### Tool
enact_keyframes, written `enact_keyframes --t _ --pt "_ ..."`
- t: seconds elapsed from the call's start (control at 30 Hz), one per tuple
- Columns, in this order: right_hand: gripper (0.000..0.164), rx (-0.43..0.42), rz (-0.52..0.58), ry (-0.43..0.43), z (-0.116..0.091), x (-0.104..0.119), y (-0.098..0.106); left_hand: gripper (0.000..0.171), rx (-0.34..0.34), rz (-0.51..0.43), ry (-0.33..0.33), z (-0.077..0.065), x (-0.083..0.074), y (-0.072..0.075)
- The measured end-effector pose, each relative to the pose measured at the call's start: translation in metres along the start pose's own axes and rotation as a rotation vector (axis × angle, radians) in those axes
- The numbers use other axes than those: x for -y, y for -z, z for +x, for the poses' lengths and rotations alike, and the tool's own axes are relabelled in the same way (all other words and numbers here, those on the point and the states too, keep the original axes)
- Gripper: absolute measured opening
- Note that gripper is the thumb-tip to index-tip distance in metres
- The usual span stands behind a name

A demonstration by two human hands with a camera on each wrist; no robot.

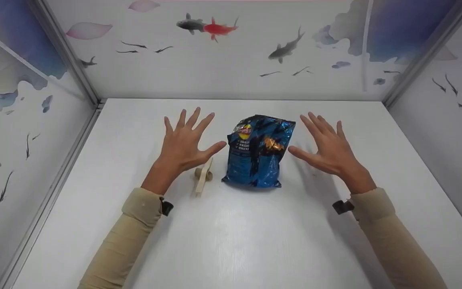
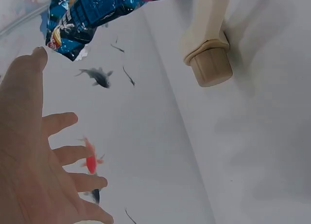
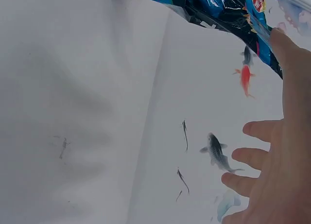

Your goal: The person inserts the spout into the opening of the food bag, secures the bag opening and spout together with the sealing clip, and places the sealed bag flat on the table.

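Observation:
A blue and black crisp bag (image 1: 255,154) stands upright on the white table, its top edge slanted. My left hand (image 1: 185,146) is to the left of it, fingers spread and thumb pointing at the bag's side. On the other side is my right hand (image 1: 327,150), also spread, its thumb near the bag. Neither hand holds anything; whether a thumb tip touches the bag I cannot tell. Just below the left hand lies a pale wooden piece (image 1: 203,176) with a flat bar across a short round part. The left wrist view shows its rounded wooden end (image 2: 212,67) up close.
White walls (image 1: 231,76) painted with fish and petals enclose the table (image 1: 231,241) at the back and both sides. Grey metal posts (image 1: 427,56) stand at the back corners. A small black device (image 1: 342,207) sits at each cuff.

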State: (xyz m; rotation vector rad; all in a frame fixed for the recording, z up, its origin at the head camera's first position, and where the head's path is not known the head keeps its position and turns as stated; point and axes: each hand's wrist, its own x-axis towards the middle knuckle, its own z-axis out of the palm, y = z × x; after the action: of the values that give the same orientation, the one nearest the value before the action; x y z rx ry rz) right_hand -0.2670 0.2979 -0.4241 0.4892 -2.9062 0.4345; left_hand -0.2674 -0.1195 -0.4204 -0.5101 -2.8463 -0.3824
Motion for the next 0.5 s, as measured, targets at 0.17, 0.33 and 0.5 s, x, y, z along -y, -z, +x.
enact_keyframes --t 0.17,0.33,0.5 --pt "0.096 -0.051 0.016 0.028 -0.007 0.002 -0.002 0.094 -0.017 -0.015 -0.029 -0.008 -0.003 -0.001" --pt "0.093 -0.088 0.017 0.064 -0.012 0.006 -0.004 0.091 -0.032 -0.027 -0.039 -0.017 -0.005 -0.001" --pt "0.091 -0.117 0.033 0.095 -0.016 0.009 -0.006 0.090 -0.041 -0.040 -0.047 -0.026 -0.007 -0.002"
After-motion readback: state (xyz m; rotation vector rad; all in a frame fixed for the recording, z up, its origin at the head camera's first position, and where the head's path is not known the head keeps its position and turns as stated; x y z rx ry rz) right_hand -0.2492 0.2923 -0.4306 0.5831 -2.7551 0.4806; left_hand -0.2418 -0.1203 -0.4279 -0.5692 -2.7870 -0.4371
